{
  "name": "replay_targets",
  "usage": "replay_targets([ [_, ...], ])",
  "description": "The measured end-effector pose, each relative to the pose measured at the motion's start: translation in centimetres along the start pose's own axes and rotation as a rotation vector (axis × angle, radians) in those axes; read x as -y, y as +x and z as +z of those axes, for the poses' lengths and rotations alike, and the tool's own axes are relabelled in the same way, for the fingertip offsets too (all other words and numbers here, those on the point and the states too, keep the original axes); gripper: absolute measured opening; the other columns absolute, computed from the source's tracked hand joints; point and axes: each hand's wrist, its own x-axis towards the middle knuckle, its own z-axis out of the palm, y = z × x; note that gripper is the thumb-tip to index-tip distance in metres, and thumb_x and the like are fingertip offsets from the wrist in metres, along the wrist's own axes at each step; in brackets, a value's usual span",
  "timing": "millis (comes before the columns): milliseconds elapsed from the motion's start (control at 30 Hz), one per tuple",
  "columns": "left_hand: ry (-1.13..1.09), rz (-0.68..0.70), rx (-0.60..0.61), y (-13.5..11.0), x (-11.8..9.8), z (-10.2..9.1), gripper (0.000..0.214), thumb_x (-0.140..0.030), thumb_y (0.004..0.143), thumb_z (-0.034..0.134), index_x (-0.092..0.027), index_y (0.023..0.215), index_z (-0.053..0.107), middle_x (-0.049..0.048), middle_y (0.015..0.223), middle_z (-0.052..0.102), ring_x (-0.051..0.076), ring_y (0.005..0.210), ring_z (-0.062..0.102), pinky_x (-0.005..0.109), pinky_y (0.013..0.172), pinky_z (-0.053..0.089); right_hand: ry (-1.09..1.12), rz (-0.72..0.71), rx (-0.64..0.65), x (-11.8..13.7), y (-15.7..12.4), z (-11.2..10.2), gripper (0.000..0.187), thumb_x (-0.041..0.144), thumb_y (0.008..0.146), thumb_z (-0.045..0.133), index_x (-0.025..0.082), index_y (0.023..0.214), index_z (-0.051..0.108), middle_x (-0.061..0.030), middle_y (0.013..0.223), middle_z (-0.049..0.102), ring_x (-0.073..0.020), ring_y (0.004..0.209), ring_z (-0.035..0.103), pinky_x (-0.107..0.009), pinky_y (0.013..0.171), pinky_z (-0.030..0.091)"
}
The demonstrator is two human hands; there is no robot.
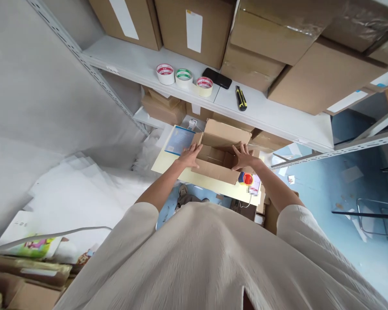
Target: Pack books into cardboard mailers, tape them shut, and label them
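An open cardboard box (213,170) sits on a pale yellow board, its flaps folded outward and its inside in view. My left hand (190,156) rests at the box's left end, fingers spread over the side flap. At the right end my right hand (245,157) has its fingers apart, the tips reaching over the inner edge. Under the right forearm lies a roll of tape (246,178) with a red core. Left of the box is a blue-edged clear sheet or packet (180,141).
A grey shelf (261,110) crosses above the board, bearing tape rolls (184,77), a black phone (217,78), a yellow-black utility knife (241,98) and large cartons (255,60). White foam sheets (74,193) are piled at left. Papers and a metal frame (375,217) stand on the blue floor.
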Motion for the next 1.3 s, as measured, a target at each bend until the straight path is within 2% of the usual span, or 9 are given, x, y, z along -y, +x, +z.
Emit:
replay_targets([
  [167,-0.153,0.130,-0.040,0.6,2.6,-0.4,0.146,-0.067,0.083,0.098,-0.029,0.197,0.016,0.0234,0.203,0.017,0.051,0.186,0.025,0.066,0.149,0.025,-0.025,-0.004,0.095,-0.1,0.5,-0.7,0.189,0.095,0.059,0.101,0.032,0.195,-0.014,-0.0197,0.191,-0.045,-0.0596,0.180,-0.032,-0.092,0.139,-0.001],
  [300,-0.408,0.137,-0.170,2.3,5.7,-1.4,0.093,-0.060,0.110,0.067,-0.022,0.190,0.039,0.0202,0.186,0.057,0.039,0.169,0.059,0.052,0.139,0.047,-0.021,0.004,0.106,-0.2,0.2,-0.6,0.187,0.097,0.061,0.098,0.032,0.195,-0.014,-0.0183,0.190,-0.047,-0.0598,0.179,-0.033,-0.091,0.140,-0.001],
  [367,-0.519,0.052,-0.282,3.6,8.0,-2.0,0.071,-0.048,0.116,0.058,-0.019,0.181,0.053,0.0191,0.172,0.070,0.033,0.155,0.071,0.046,0.132,0.054,-0.020,0.010,0.099,-0.2,-0.1,-0.4,0.185,0.097,0.063,0.096,0.032,0.195,-0.016,-0.0176,0.191,-0.047,-0.0608,0.178,-0.032,-0.091,0.140,0.000],
  [467,-0.546,-0.217,-0.441,5.6,12.3,-2.9,0.061,-0.032,0.112,0.063,-0.015,0.170,0.062,0.0212,0.170,0.070,0.034,0.153,0.071,0.046,0.134,0.053,-0.027,0.023,0.093,-0.1,-0.4,-0.2,0.182,0.095,0.066,0.096,0.034,0.194,-0.019,-0.0161,0.192,-0.046,-0.0612,0.179,-0.031,-0.091,0.140,-0.001],
  [600,-0.459,-0.650,-0.401,7.0,18.5,-3.6,0.078,-0.026,0.102,0.074,-0.014,0.175,0.052,0.0306,0.177,0.059,0.047,0.163,0.060,0.060,0.134,0.051,-0.045,0.051,0.098,0.2,-0.7,-0.1,0.180,0.090,0.068,0.099,0.034,0.194,-0.017,-0.0174,0.192,-0.045,-0.0605,0.180,-0.029,-0.092,0.140,-0.002],
  [800,-0.410,-0.786,-0.318,8.2,24.3,-3.5,0.086,-0.027,0.095,0.081,-0.017,0.174,0.049,0.0309,0.166,0.068,0.047,0.160,0.062,0.061,0.124,0.055,-0.067,0.085,0.098,0.3,-0.8,0.0,0.174,0.080,0.070,0.101,0.033,0.196,-0.009,-0.0152,0.196,-0.039,-0.0590,0.182,-0.027,-0.089,0.142,-0.001],
  [933,-0.444,-0.809,-0.249,9.2,25.6,-3.0,0.085,-0.025,0.092,0.082,-0.021,0.172,0.053,0.0235,0.142,0.083,0.044,0.146,0.074,0.060,0.120,0.057,-0.083,0.099,0.101,0.2,-0.8,0.2,0.173,0.079,0.070,0.101,0.033,0.197,-0.008,-0.0160,0.197,-0.037,-0.0593,0.182,-0.025,-0.089,0.142,0.000],
  [1067,-0.428,-0.693,-0.207,9.7,25.0,-2.2,0.046,-0.019,0.096,0.072,-0.027,0.141,0.078,0.0138,0.133,0.088,0.037,0.140,0.078,0.051,0.119,0.059,-0.082,0.090,0.091,-0.1,-0.7,0.5,0.175,0.079,0.069,0.101,0.033,0.196,-0.011,-0.0171,0.196,-0.038,-0.0624,0.182,-0.022,-0.092,0.140,0.003],
  [1300,-0.329,-0.503,-0.205,10.1,22.4,-1.3,0.027,-0.016,0.100,0.067,-0.021,0.118,0.087,0.0190,0.130,0.080,0.038,0.130,0.078,0.048,0.118,0.061,-0.100,0.096,0.088,-0.1,-0.7,0.6,0.174,0.077,0.069,0.102,0.032,0.197,-0.008,-0.0180,0.197,-0.036,-0.0617,0.183,-0.021,-0.091,0.141,0.004],
])
